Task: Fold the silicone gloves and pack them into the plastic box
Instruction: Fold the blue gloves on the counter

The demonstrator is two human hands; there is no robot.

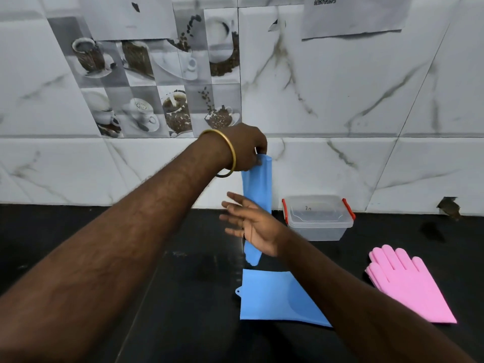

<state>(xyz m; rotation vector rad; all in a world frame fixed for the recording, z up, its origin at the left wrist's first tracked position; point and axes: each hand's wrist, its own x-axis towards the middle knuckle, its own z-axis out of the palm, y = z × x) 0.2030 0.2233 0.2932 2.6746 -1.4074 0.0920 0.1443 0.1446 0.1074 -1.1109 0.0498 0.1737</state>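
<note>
Left hand [243, 150] has its fingers pinched on the cuff of one blue glove [258, 189], which dangles down past the right hand [255, 229]; those fingers are spread apart, holding nothing. Silicone's slippery, so that small pinch could let go. A second blue glove [275, 297] lies on the worktop [183, 297] below, pink gloves [408, 281] and plastic box [318, 217] off right.

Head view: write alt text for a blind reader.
The left hand pinches a blue glove up by its cuff while the open right hand reaches to it. Another blue glove, pink gloves and a lidded box sit on the black counter.
</note>
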